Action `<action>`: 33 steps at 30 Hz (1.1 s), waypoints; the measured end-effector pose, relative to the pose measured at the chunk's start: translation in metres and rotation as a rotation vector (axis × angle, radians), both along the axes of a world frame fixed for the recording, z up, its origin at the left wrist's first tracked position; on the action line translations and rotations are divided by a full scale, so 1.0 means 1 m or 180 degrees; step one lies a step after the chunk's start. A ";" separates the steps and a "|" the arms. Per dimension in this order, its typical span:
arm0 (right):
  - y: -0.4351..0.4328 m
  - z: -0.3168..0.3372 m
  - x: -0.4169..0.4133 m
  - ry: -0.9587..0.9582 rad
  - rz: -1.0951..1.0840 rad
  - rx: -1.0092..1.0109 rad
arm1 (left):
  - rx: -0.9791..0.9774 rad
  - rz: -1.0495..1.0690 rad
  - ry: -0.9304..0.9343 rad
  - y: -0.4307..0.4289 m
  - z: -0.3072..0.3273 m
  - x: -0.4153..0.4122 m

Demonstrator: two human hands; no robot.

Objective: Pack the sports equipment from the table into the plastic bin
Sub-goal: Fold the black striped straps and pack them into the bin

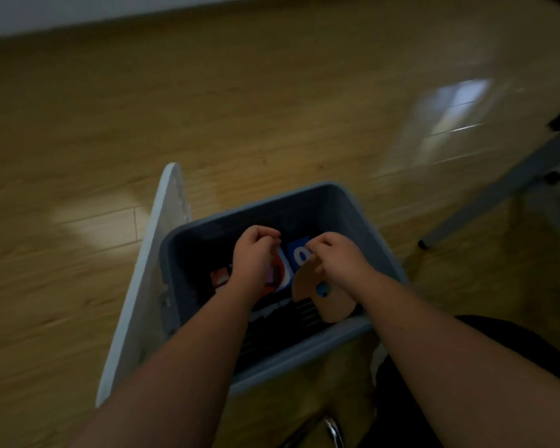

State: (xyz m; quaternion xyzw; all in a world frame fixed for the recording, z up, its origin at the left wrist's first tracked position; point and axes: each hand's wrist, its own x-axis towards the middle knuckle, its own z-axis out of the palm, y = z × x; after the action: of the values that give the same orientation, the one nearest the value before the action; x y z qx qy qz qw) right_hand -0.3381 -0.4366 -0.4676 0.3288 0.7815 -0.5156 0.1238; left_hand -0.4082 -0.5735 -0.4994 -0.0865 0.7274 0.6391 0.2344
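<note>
One grey-blue plastic bin [362,218] stands on the wooden floor [207,108], and both of the person's forearms reach down into it. One white lid [143,279] leans on edge against the bin's left wall.

The left hand [254,258] hovers over the middle of the bin with its fingers [267,236] curled inward. Whether they pinch anything cannot be told. Just under this hand lies one red, white and blue item [280,274], too blurred to identify.

The right hand [340,258] is near the left one, the two close but apart. Its fingers are also curled, and beneath it sits one round tan wooden disc [317,302] with a single blue mark, tilted, its lower edge near the bin's front wall. The hand touches the disc's upper edge, but a true grip cannot be confirmed.

Between the two hands shows one blue pack [296,253] with white print. To the left of the left wrist sits one small red-and-white object [220,278]. A dark striped thing [291,313] covers the bin's bottom toward the front.

On the right, one grey slanted metal leg [498,195] rests on the floor.
</note>
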 end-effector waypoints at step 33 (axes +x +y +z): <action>0.221 0.342 0.316 0.1730 -0.2115 0.2064 | -0.0778 -0.2795 0.3992 0.311 0.355 0.230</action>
State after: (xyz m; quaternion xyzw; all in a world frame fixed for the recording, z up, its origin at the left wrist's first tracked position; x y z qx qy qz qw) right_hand -0.0216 -0.2152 -0.1253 0.4344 0.7584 -0.3258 -0.3606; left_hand -0.1780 -0.2622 -0.1444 0.5624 0.7571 0.3324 -0.0006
